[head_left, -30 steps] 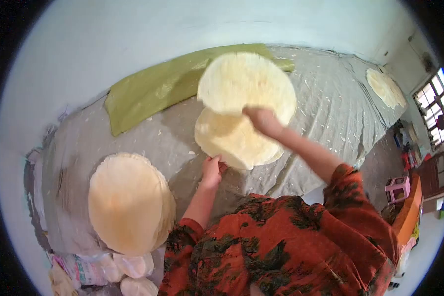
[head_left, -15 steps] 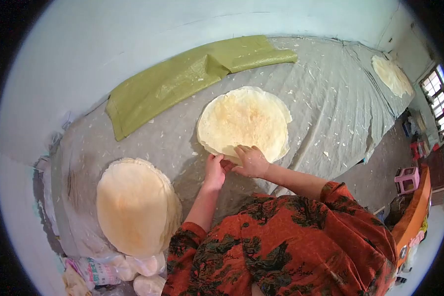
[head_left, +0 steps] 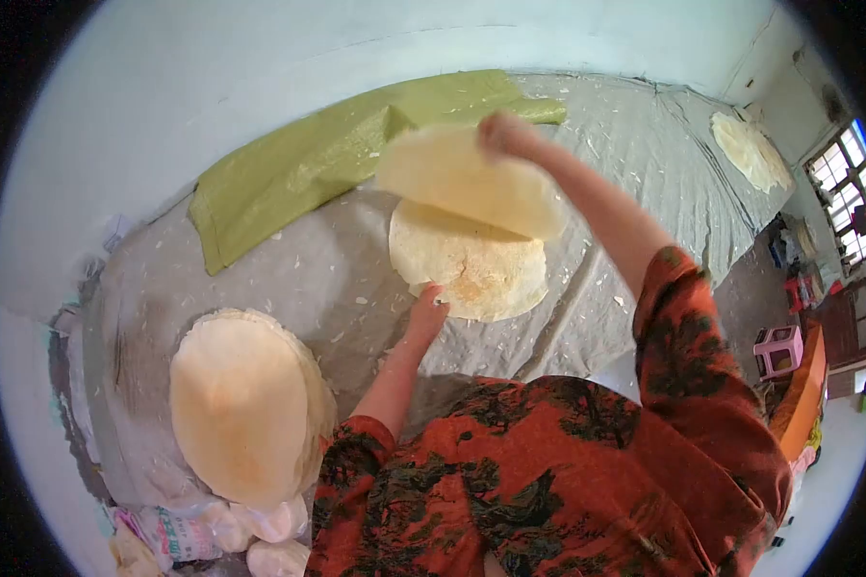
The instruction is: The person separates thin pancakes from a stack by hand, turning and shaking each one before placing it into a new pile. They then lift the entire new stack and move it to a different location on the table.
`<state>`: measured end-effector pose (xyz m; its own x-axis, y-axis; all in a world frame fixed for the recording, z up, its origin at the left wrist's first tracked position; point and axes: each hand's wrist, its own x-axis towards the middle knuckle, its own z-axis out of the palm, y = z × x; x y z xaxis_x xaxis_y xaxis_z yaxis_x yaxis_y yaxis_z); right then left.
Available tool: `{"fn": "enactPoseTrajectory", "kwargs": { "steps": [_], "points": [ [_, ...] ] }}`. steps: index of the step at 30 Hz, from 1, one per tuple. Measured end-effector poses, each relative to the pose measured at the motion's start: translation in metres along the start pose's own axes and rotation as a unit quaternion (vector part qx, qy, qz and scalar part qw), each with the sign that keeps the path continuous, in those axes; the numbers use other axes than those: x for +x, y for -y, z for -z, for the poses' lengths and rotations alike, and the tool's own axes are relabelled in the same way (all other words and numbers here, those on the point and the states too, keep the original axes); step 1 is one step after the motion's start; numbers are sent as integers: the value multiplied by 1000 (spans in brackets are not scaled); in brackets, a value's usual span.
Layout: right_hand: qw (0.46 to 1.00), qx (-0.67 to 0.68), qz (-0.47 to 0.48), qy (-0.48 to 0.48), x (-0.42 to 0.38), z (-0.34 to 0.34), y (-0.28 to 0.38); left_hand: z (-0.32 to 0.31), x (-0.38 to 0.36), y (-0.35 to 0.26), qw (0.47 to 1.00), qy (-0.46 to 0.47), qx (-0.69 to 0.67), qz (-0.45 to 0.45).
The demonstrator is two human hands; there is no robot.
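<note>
My right hand [head_left: 507,136] is closed on the far edge of a thin round flatbread [head_left: 457,183], which is raised, tilted and blurred by motion. Beneath it lie more flatbreads [head_left: 476,279], pale with light brown patches and ragged rims. The fingers of my left hand [head_left: 427,310] pinch the near left rim of these lower breads. A taller stack of the same flatbreads [head_left: 241,404] stands on the grey cloth [head_left: 346,327] to the left of my left arm.
A folded olive-green sheet [head_left: 298,173] lies along the wall. More flatbread [head_left: 751,151] rests at the far right corner, and crumbs dot the cloth. Plastic bags of round items [head_left: 274,519] sit at lower left. A pink stool [head_left: 777,352] stands on the floor at right.
My right hand has moved up and away from me, lifting the top flatbread off the middle pile. My left hand stays at the near left rim.
</note>
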<state>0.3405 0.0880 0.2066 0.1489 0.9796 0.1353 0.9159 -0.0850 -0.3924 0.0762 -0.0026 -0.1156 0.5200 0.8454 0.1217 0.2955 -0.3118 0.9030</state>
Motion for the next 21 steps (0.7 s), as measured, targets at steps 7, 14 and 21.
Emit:
{"fn": "enactPoseTrajectory", "kwargs": {
  "steps": [7, 14, 21],
  "points": [
    [963, -121, 165, -177, -24, 169, 74, 38, 1, -80, 953, -262, 52, 146],
    [965, -124, 203, -111, -123, -14, 34, 59, 31, -84, 857, -215, -319, 343],
    [990, -50, 133, 5, -178, -143, -14, 73, 41, -62, 861, -60, -340, 373]
  ]
}}
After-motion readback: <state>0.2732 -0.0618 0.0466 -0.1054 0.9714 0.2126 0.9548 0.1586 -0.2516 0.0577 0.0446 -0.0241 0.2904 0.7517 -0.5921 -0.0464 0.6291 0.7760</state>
